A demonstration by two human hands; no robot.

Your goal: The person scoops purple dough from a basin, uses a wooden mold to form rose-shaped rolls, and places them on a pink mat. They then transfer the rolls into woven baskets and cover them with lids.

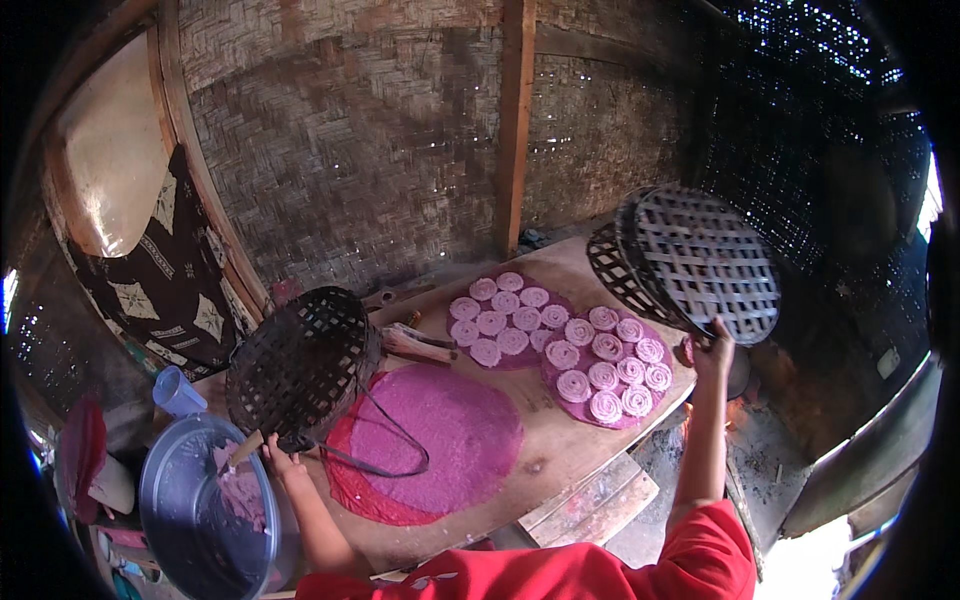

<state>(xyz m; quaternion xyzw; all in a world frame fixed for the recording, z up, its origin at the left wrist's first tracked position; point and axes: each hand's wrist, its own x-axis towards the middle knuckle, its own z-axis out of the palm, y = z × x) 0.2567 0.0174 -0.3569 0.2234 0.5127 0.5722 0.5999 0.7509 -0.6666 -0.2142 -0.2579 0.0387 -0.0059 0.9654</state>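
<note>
My left hand [285,462] is closed at the lower rim of a dark, open-weave basket [298,362], which stands tilted on its side with a black strap [405,436] hanging from it. Raised at the right, my right hand [712,347] grips the lower edge of a round woven bamboo tray [708,262]. Another dark woven basket [612,262] shows partly behind that tray. Between my hands, swirled pink dough rosettes [605,376] sit on round pink mats. Nearer me lies a bare round pink mat [440,430], with red sheeting [358,478] under its left edge.
The wooden table [545,468] carries the mats. At lower left stands a blue-grey basin [160,500] with pink dough [242,500] and a wooden-handled tool; a blue jug [178,392] is beside it. A fire [735,415] burns beyond the table's right side. Woven walls [350,150] enclose the back.
</note>
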